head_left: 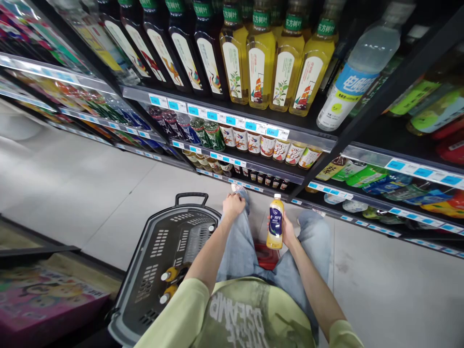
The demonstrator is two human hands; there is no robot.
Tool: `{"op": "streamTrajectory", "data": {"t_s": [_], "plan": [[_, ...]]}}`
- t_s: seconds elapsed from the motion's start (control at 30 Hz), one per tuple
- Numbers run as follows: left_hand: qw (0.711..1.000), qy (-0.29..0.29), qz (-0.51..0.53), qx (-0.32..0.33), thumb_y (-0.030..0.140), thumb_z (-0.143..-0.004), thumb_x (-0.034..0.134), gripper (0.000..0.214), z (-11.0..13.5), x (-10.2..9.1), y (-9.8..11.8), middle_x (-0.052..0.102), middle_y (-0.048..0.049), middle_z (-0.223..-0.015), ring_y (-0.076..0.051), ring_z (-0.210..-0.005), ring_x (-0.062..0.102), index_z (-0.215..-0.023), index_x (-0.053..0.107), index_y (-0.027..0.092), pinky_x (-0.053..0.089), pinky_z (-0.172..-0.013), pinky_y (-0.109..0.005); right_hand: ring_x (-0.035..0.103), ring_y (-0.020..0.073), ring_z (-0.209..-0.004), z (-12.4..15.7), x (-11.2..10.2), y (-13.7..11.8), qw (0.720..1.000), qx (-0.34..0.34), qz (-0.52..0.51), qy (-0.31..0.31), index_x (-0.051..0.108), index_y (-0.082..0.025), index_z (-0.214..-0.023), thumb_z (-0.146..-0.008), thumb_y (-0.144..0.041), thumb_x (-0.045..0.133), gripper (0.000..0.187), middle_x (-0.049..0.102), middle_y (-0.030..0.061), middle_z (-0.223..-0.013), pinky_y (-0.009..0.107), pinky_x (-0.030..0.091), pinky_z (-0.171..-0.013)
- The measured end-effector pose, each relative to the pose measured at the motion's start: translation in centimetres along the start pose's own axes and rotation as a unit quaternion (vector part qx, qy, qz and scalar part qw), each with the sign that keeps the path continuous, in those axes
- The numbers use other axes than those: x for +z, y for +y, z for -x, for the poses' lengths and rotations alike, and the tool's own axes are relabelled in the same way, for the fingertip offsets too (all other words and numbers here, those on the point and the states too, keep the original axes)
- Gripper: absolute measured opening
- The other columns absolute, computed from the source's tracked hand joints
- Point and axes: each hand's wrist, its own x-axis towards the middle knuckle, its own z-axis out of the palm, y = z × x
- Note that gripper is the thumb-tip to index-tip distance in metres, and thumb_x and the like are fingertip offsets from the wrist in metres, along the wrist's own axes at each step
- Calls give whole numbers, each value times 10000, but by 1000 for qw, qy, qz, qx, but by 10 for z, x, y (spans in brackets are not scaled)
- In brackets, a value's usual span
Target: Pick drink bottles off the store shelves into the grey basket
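My right hand (287,229) is closed round a yellow drink bottle (275,223) with a dark blue label and white cap, held upright in front of my knees. My left hand (233,205) rests as a loose fist on my left knee, with nothing visible in it. A dark grey shopping basket (165,261) stands on the floor to my left, with two yellow bottles (169,282) with white caps lying in it. A red object (266,256) shows between my legs.
Black shelves (232,108) full of bottled drinks rise in front and to the right, with blue price tags along their edges. Grey floor tiles (94,188) spread to the left. A low display with colourful packets (39,295) sits at the lower left.
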Motion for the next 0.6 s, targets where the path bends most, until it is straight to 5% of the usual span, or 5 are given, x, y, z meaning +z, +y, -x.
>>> {"op": "streamTrajectory", "data": {"t_s": [0.23, 0.4, 0.6], "plan": [[1000, 1, 4, -3, 288, -1006, 499, 399, 0, 0, 0, 757, -206, -1294, -343, -1330, 646, -1217, 801, 135, 568, -1047, -413, 753, 242, -690, 4, 4, 0, 1000, 17, 11, 12, 717, -213, -1072, -909, -731, 700, 543, 805, 80, -863, 385, 655, -647], [1000, -1, 1, 1, 284, -1003, 488, 403, 2, -3, 2, 761, -205, -1283, -349, -1320, 645, -1193, 805, 123, 576, -1033, -421, 734, 229, -591, 5, 6, 4, 993, -16, 63, 102, 655, -209, -874, -669, -418, 995, 448, 771, 53, -706, 350, 649, -605], [1000, 12, 6, 5, 283, -993, 494, 395, 0, 1, 0, 774, -196, -1260, -344, -1324, 652, -1163, 818, 135, 578, -1033, -414, 796, 269, -726, 2, 14, 1, 988, -58, 2, 141, 707, -193, -995, -605, -365, 993, 513, 825, 72, -851, 340, 658, -575]]}}
